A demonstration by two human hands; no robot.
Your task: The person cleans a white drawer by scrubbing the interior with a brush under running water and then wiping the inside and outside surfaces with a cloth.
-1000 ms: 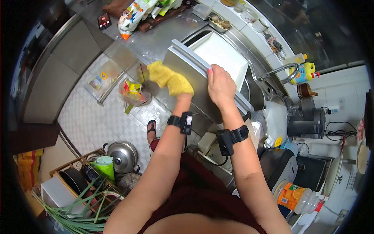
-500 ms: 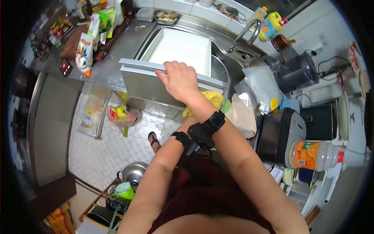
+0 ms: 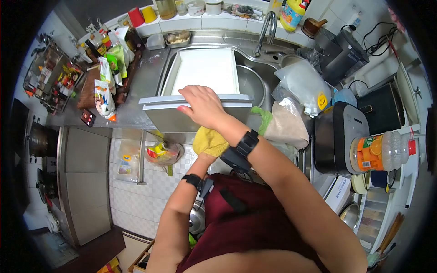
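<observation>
Since half a second ago: yellow cloth point(image 3: 209, 142) shifted from the drawer's right end toward the middle of its lower front, left hand point(image 3: 210, 144) along with it; view swung to face the sink squarely.

White refrigerator drawer point(image 3: 205, 75) lying across the steel sink point(image 3: 255, 84), basin side up, grey front panel point(image 3: 173, 116) jutting past the counter edge and tilted toward the body (presumably so the face can be reached from below). Right hand point(image 3: 202, 107) clamped over the panel's top lip, fingers curled around it, steadying the drawer against the push of the wiping. Left hand wrapped in or closed around the yellow cloth, pressed just under the panel; fingers hidden by the fabric, so exact grip impossible to tell. Black bands on both wrists.

Further out: faucet point(image 3: 266, 25) behind the drawer, plastic bags point(image 3: 300, 86) piled at the sink's right, orange drink bottle point(image 3: 382, 152) lying on its side beyond them, snack packets point(image 3: 104, 93) on the counter at left, tiled floor point(image 3: 132, 200) below.
</observation>
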